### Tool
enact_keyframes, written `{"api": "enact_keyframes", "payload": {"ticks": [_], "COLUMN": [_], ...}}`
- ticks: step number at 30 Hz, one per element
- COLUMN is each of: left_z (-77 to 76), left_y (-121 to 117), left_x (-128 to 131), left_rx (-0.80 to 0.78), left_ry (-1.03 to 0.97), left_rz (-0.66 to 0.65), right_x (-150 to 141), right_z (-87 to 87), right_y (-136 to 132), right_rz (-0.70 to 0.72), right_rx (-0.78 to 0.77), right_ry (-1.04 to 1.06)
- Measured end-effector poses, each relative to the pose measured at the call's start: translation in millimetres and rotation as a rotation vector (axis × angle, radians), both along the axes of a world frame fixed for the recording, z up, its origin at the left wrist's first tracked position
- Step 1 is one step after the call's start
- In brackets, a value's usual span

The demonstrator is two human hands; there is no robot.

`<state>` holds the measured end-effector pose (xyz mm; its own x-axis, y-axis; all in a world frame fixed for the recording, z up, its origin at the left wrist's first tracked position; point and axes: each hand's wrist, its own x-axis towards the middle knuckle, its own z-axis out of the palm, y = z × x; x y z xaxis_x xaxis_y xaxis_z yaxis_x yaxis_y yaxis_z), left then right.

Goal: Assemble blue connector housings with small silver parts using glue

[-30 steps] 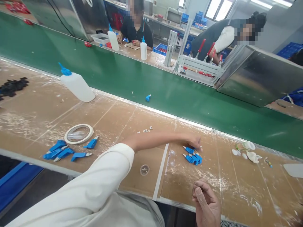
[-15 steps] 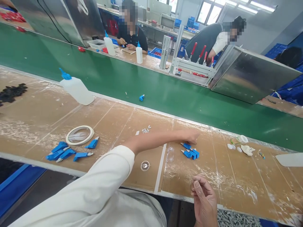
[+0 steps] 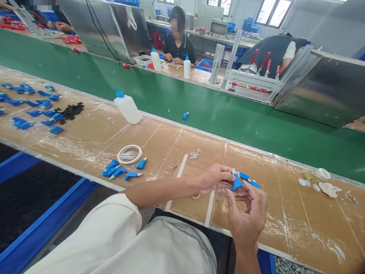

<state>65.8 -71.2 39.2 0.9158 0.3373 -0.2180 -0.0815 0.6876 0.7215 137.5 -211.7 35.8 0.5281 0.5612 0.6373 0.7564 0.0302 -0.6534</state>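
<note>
Ref = tape roll (image 3: 119, 155). Held blue part (image 3: 236, 184) is well right of the roll and a bit nearer the wearer, above the worktop (image 3: 256, 158), white tip pointing away. Left hand (image 3: 213, 178) grips it, fingers pinched. Right hand (image 3: 248, 217) is half-curled at its lower end; can't tell if it grips or only touches.

Roll sits between near edge and green belt (image 3: 159, 101), touching neither. Tall bottle (image 3: 129, 108) is beyond the roll, at the belt-side edge. Blue cluster (image 3: 114, 169) lies just on the roll's near side, close to the near edge. Small pale pieces (image 3: 195, 153) lie right of the roll, with room on both sides before the roll and left hand. More blue parts (image 3: 251, 180) are just past the held one, farther right of the roll. White-lidded cup (image 3: 322, 174) is far right of the roll, by the belt-side edge. Both arms cross the near edge, right of the roll.
</note>
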Motion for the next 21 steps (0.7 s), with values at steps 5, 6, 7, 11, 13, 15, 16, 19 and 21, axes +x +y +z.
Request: {"api": "enact_keyframes", "payload": {"ticks": [5,6,7,11,13,15,16,19,21], "left_z": [-2.7,-2.4,-2.0,0.8,2.1,2.1,1.2,-5.2,-11.9], "left_y": [-9,-8,-7,-1,2,6,8,19,27], "left_x": [-32,-37,-42,-57,-65,-72,-75,-82,-83], "left_rx": [-0.008,-0.004,0.004,0.043,0.065,0.076,0.07,0.044,0.036], "left_ry": [0.015,0.017,0.02,0.045,0.067,0.075,0.065,0.044,0.09], "left_rz": [0.135,0.145,0.15,0.145,0.127,0.087,0.057,-0.051,-0.137], "right_x": [-10,-12,-13,-17,-18,-17,-17,-16,-17], "right_z": [8.7,10.9,13.0,16.7,14.5,11.0,9.3,6.9,7.9], "right_y": [10,11,12,16,19,22,23,27,29], "right_rz": [0.055,0.093,0.129,0.155,0.112,0.083,0.078,0.106,0.162], "right_rx": [-0.055,-0.067,-0.08,-0.12,-0.124,-0.125,-0.133,-0.17,-0.198], "right_ry": [-0.313,-0.331,-0.342,-0.466,-0.553,-0.594,-0.602,-0.624,-0.639]}}
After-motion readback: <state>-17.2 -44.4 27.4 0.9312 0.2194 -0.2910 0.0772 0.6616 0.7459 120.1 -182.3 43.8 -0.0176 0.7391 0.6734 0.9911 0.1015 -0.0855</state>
